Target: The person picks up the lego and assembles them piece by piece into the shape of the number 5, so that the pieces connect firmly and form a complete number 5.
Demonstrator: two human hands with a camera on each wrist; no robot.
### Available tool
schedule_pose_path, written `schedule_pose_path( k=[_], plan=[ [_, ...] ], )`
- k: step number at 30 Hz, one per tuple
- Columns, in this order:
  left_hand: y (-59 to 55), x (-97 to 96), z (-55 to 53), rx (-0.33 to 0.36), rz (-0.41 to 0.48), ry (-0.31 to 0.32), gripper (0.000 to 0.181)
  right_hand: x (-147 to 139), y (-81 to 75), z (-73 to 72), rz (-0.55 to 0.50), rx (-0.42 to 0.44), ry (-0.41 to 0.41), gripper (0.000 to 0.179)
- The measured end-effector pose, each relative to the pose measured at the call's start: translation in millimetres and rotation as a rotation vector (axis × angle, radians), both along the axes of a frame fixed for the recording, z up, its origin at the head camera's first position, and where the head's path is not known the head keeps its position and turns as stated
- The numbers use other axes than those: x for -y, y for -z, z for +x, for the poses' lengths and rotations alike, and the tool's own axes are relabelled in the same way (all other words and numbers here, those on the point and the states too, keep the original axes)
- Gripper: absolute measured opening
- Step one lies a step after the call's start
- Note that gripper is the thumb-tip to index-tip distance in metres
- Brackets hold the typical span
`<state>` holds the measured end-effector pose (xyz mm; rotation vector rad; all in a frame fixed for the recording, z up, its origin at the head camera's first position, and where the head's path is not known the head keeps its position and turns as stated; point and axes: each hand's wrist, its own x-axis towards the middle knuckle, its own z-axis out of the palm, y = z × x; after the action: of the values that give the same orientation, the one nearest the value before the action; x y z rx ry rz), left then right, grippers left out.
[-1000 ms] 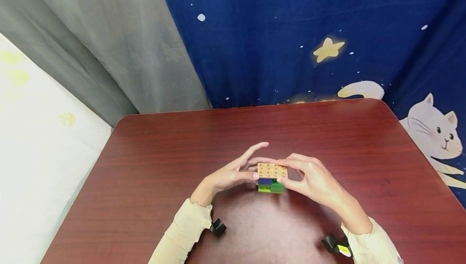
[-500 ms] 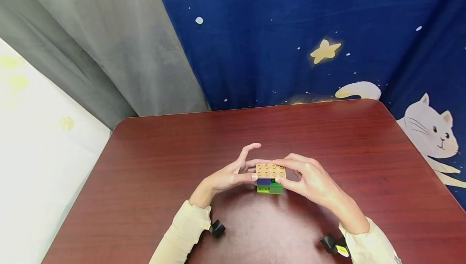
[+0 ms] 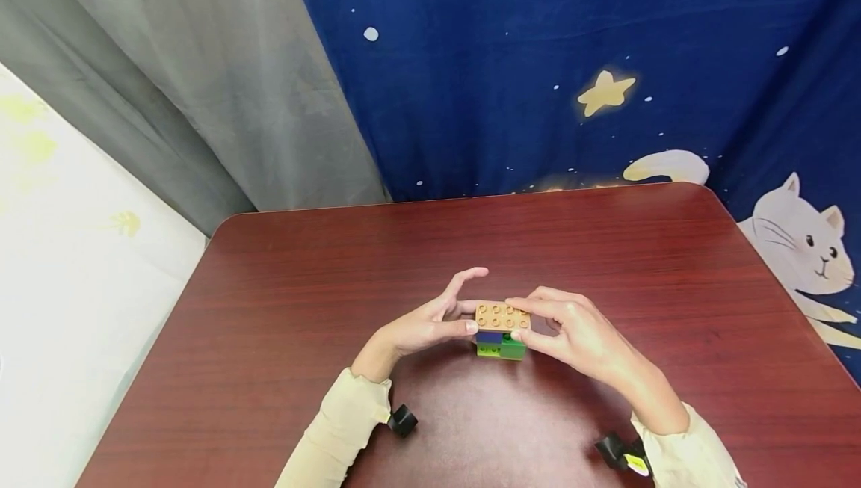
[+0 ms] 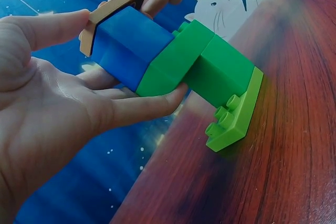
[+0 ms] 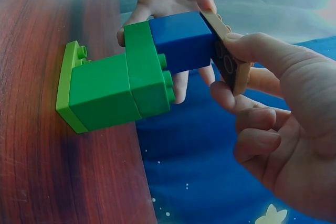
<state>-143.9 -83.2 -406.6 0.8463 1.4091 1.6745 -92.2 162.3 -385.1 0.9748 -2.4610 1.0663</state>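
Note:
A small tower of toy building bricks stands on the table in front of me. Its base is a lime green plate (image 4: pixel 241 121). A green brick (image 5: pixel 102 95) sits on that, with a second green brick (image 5: pixel 147 80) above, jutting sideways, and a blue brick (image 4: pixel 131 38) higher up. On top is a flat tan plate (image 3: pixel 502 316), overhanging the blue brick on the right. My right hand (image 3: pixel 581 327) pinches the overhanging end between thumb and fingers. My left hand (image 3: pixel 420 327) holds the tower's left side, thumb at the tan plate's edge, other fingers behind the bricks, index finger raised.
The brown table (image 3: pixel 303 271) reaches back to a grey curtain (image 3: pixel 202 84) and a blue curtain (image 3: pixel 484 69) with a star and cat printed on it. A black wrist camera (image 3: pixel 403 421) is by the left sleeve, another black camera (image 3: pixel 610 451) by the right.
The tan plate tilts slightly more toward me now. My left index finger has shifted a little, while both hands keep their places at the tower.

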Motion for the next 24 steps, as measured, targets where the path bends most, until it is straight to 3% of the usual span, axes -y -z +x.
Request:
schedule_pose_path(
  k=[7,14,19,24],
  plan=[
    [-0.9,-0.7,0.4,0.033,0.005,-0.01,0.067,1.3,-0.1,0.1,-0.003,0.002,0.012,0.035],
    [-1.5,-4.0,0.4,0.163,0.012,-0.066,0.056,1.7,0.8,0.5,-0.002,-0.01,0.021,0.035],
    [-1.5,-5.8,0.4,0.152,-0.012,-0.097,0.052,1.9,0.5,0.1,0.005,-0.013,0.022,0.035],
    [-0.4,-6.0,-0.1,0.121,0.002,-0.09,0.052,1.7,0.3,0.0,0.008,-0.004,0.026,0.036]
  ],
)
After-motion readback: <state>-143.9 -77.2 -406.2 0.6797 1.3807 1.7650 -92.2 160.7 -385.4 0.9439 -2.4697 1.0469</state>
